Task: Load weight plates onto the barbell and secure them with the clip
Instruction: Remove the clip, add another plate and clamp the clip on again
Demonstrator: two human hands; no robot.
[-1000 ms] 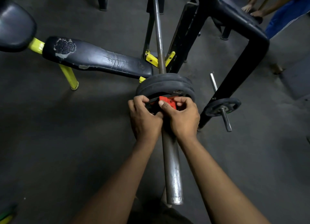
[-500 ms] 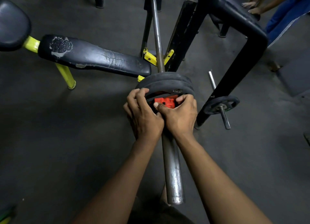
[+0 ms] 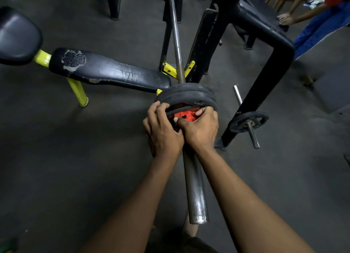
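A steel barbell (image 3: 196, 192) runs away from me and rests in a yellow rack hook (image 3: 168, 68). Black rubber weight plates (image 3: 186, 94) sit stacked on its sleeve. A red clip (image 3: 186, 116) sits on the sleeve right against the outer plate. My right hand (image 3: 200, 128) wraps the clip, thumb on its top. My left hand (image 3: 162, 131) grips the clip's left side, its fingers curled over the outer plate's edge. Most of the clip is hidden under both hands.
A worn black bench (image 3: 111, 71) on yellow legs lies to the left. A black steel rack frame (image 3: 265, 66) stands to the right, with a small plate (image 3: 249, 121) on a storage peg. Another person's arms (image 3: 295, 15) are at the top right. Dark floor all around.
Both hands stay on the clip. My left fingers have climbed up over the outer plate's edge, and my right thumb has pressed onto the clip's top.
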